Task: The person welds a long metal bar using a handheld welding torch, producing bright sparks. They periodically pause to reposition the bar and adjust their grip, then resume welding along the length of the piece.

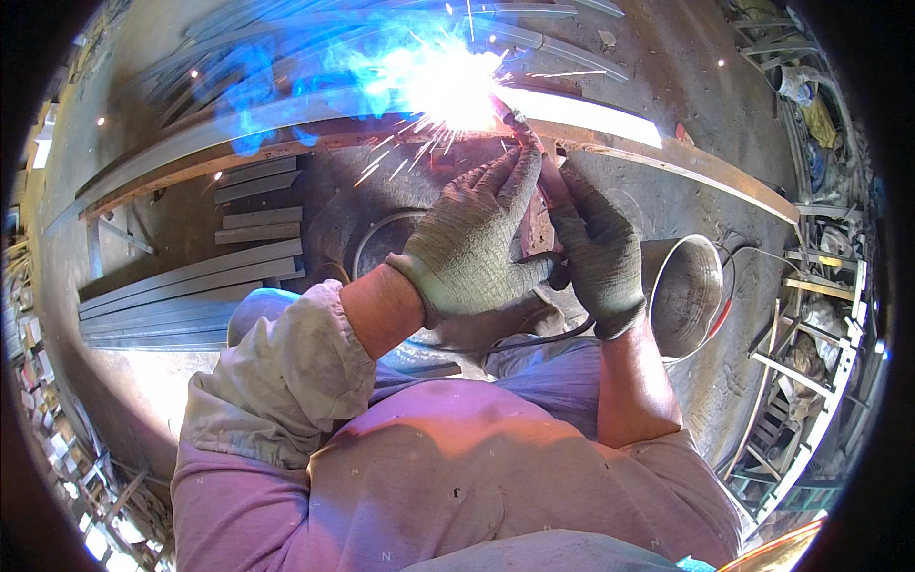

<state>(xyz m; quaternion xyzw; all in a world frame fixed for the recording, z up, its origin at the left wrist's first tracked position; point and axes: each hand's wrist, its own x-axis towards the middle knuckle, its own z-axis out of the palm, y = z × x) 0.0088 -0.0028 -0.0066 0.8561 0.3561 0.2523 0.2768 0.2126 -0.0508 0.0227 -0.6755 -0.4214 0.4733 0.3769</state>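
One welding torch (552, 181): right hand (602, 255) fingers curled round it; left hand (472, 238) fingers extended alongside, grip unclear.

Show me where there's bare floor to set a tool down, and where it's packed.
Bare floor shows between the bucket and the pale frame, nearer the person than the red handle, and past the right half of the beam, beside the far strips. Crowded: left, where bars lie this side of the beam.
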